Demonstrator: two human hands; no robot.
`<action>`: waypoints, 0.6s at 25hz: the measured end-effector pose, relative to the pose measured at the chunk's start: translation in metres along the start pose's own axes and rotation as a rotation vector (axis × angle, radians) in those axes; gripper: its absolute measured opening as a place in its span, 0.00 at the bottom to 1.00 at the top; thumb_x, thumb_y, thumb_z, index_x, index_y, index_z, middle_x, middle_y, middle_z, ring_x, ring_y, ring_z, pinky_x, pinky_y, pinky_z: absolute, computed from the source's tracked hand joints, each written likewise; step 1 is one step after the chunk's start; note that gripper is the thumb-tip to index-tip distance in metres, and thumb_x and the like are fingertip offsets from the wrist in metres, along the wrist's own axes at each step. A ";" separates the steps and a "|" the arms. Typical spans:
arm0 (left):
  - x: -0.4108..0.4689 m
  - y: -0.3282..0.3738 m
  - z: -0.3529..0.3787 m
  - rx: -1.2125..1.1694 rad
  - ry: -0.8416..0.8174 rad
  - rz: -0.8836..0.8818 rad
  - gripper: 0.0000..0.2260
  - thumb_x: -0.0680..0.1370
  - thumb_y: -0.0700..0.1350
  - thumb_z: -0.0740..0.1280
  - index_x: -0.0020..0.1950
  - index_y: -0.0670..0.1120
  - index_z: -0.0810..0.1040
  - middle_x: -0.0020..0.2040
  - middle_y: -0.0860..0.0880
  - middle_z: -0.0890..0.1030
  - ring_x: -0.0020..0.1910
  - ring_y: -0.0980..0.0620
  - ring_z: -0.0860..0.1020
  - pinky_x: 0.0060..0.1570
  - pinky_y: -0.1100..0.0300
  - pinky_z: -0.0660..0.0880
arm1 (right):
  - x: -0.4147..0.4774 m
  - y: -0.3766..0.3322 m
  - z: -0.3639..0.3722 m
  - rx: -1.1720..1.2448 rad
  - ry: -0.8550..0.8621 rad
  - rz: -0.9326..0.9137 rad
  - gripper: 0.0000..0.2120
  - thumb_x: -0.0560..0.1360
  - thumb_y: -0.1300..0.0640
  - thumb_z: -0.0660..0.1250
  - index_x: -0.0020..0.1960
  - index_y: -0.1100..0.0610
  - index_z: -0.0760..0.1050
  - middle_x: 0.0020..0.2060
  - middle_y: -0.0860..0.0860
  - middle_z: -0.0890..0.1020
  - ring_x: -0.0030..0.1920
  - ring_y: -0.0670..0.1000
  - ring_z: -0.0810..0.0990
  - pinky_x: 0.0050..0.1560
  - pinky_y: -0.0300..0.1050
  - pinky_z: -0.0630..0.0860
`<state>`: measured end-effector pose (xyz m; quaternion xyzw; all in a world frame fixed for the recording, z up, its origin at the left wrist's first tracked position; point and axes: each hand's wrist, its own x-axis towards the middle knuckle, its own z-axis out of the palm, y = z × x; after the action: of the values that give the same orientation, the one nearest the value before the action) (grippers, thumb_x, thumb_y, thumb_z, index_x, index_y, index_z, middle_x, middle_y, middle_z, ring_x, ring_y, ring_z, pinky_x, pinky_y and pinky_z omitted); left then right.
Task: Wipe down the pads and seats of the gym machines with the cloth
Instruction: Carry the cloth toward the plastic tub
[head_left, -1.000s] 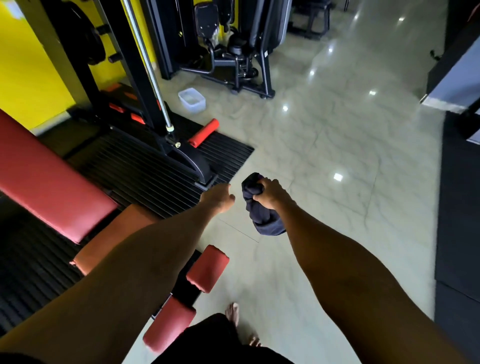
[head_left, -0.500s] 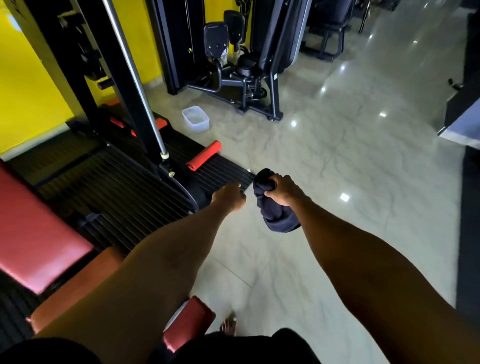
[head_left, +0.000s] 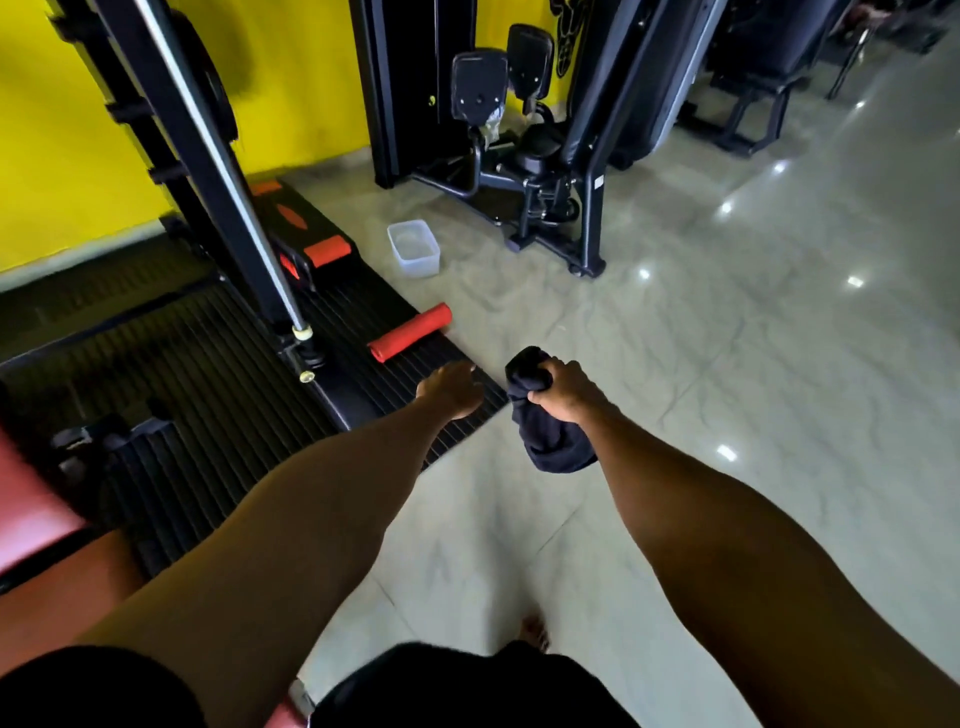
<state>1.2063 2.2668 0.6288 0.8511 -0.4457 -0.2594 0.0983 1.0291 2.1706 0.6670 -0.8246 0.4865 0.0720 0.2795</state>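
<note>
The red bench pad (head_left: 31, 499) is blurred and cut off by the left edge; dark shorts (head_left: 467, 686) hide most of a bare foot (head_left: 535, 631)

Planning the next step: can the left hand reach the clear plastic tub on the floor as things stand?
Probably not from here. The left hand hovers open in mid-air, and the tub sits well beyond the red roller. Nothing blocks the way; stepping forward should do it.

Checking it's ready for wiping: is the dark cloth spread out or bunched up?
Bunched up: the right hand grips the dark cloth in a fist, its loose end hanging crumpled below.
</note>
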 end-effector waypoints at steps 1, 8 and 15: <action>0.016 0.015 -0.001 -0.002 0.007 -0.017 0.25 0.80 0.52 0.61 0.76 0.50 0.67 0.75 0.46 0.70 0.73 0.43 0.70 0.69 0.47 0.70 | 0.018 0.010 -0.013 -0.014 -0.028 -0.011 0.28 0.78 0.50 0.69 0.76 0.51 0.67 0.70 0.60 0.70 0.70 0.62 0.71 0.68 0.53 0.71; 0.152 0.069 -0.029 -0.019 0.045 -0.106 0.24 0.80 0.52 0.61 0.76 0.50 0.67 0.76 0.46 0.68 0.73 0.43 0.70 0.70 0.46 0.69 | 0.173 0.034 -0.092 -0.052 -0.082 -0.116 0.29 0.79 0.51 0.67 0.78 0.51 0.63 0.71 0.59 0.68 0.71 0.63 0.69 0.69 0.54 0.70; 0.334 0.100 -0.081 -0.086 0.066 -0.126 0.24 0.81 0.52 0.60 0.77 0.50 0.66 0.75 0.45 0.70 0.73 0.43 0.69 0.70 0.48 0.68 | 0.359 0.017 -0.142 -0.055 -0.083 -0.158 0.29 0.79 0.51 0.67 0.78 0.48 0.62 0.70 0.58 0.67 0.72 0.62 0.68 0.69 0.58 0.71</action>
<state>1.3347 1.9331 0.6194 0.8805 -0.3763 -0.2559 0.1330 1.1786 1.8154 0.6385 -0.8641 0.4058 0.0970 0.2815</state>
